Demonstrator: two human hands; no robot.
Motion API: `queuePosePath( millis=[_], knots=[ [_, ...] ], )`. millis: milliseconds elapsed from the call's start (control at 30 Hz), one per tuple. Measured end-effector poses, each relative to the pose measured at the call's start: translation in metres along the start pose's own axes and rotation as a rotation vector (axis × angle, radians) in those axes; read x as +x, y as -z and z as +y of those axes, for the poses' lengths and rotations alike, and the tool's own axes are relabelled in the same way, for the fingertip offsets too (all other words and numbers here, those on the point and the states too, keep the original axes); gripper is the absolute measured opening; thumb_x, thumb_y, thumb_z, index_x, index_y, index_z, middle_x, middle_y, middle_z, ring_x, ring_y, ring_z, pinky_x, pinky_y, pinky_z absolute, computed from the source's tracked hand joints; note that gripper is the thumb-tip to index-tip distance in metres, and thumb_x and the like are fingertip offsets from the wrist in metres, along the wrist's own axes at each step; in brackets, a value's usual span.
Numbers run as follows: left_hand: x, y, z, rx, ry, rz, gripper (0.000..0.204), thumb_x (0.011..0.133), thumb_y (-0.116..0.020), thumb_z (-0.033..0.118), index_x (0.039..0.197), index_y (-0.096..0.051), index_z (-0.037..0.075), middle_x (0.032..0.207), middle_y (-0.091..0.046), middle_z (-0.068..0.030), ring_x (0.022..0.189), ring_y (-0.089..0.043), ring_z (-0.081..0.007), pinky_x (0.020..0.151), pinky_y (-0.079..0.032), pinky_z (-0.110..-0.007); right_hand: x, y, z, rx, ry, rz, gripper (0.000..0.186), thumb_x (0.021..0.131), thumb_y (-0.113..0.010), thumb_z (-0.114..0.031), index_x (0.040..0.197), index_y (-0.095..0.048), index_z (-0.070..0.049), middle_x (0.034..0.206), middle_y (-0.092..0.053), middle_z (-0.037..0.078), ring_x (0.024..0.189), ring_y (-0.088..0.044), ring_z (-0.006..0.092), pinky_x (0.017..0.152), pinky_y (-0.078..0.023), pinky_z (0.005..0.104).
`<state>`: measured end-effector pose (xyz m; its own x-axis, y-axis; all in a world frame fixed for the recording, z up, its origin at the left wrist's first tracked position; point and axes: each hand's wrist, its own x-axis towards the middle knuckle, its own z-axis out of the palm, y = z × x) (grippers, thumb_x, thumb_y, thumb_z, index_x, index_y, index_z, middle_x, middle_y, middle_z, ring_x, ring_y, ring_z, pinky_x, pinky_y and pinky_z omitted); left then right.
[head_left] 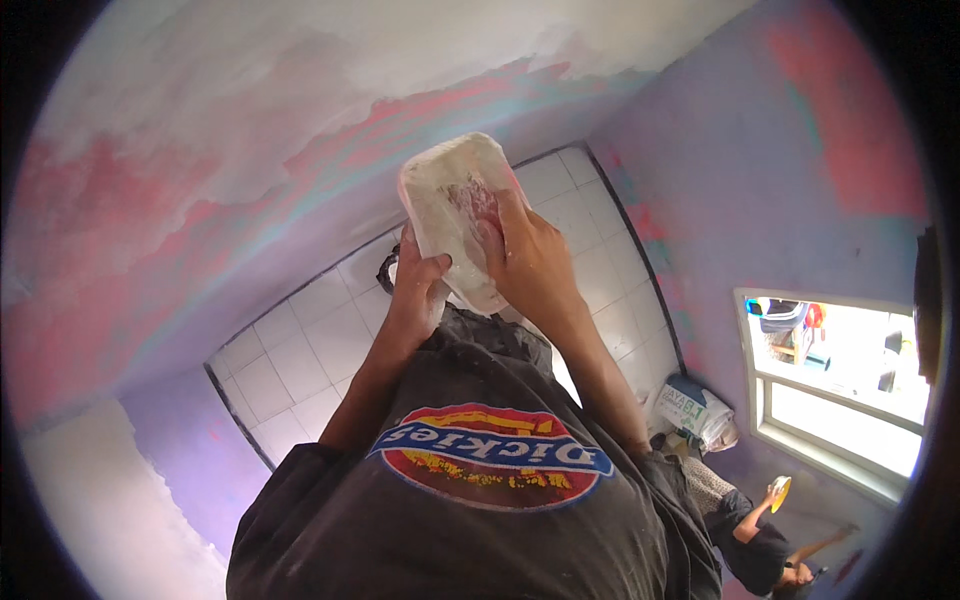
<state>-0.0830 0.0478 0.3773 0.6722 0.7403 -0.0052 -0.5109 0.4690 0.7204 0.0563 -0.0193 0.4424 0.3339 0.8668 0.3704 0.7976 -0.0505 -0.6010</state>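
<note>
A shallow rectangular tray (450, 265), off-white and smeared with white paste, is held in front of my chest. My left hand (418, 285) grips its left side, with the thumb over the rim. My right hand (530, 250) reaches into the tray from the right, its fingers bent and pressed together over the inner face. Beside those fingertips is a reddish, paste-streaked patch (470, 200); whether it is a small tool or part of the tray I cannot tell. What lies under the right fingers is hidden.
Ahead and left, the wall (250, 180) is partly coated white over pink and purple. White floor tiles (330, 330) lie below. At right are an open window (830, 360) and a filled sack (695, 410). Another person (755, 540) at lower right holds a yellow tool (781, 493).
</note>
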Motion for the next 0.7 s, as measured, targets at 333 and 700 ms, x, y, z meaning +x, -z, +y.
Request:
queuePosePath(
  millis=[333,700],
  knots=[
    [-0.001,0.005,-0.056,-0.039,-0.008,0.046,0.076,0.080,-0.058,0.011,0.144,-0.019,0.001,0.133,-0.043,-0.0152,0.125,-0.047,-0.0264,0.104,-0.041,-0.041,-0.020,-0.002,0.045,-0.104,-0.063,-0.058,0.027,0.090,-0.056,-0.012,0.113,-0.048,-0.001,0.080,-0.066,0.021,0.072,-0.064,0.0413,0.061,-0.049,0.0493],
    [0.023,-0.011,-0.123,-0.120,0.057,0.000,0.080,0.085,-0.063,0.021,0.147,-0.014,0.006,0.137,-0.040,-0.0149,0.126,-0.047,-0.0287,0.102,-0.045,-0.043,-0.014,0.030,0.086,0.054,-0.105,0.043,0.026,0.090,-0.060,-0.015,0.110,-0.050,-0.002,0.081,-0.066,0.022,0.075,-0.065,0.0430,0.063,-0.051,0.0482]
  ],
)
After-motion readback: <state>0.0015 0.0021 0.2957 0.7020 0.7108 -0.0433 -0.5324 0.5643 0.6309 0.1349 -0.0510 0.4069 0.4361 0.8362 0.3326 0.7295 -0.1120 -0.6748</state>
